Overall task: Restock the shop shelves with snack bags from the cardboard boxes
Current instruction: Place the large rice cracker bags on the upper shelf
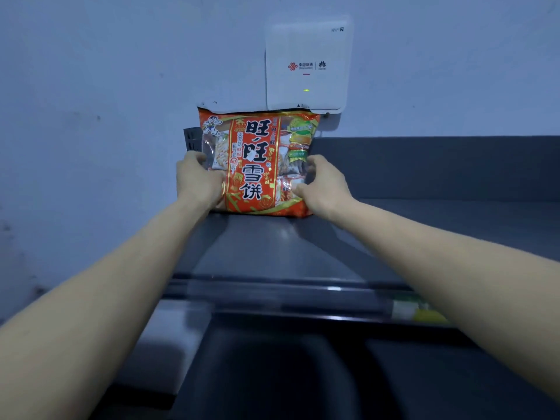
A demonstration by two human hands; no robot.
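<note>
Red snack bag (257, 165) stood upright on the dark top shelf (424, 219), just below the white wall router (307, 63), left hand (198, 180) and right hand (322, 184) gripped its sides.

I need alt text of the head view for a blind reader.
The left hand and the right hand hold an upright red-orange snack bag by its sides on a dark grey shelf. Behind it, a white router with a green light is on the wall.
</note>
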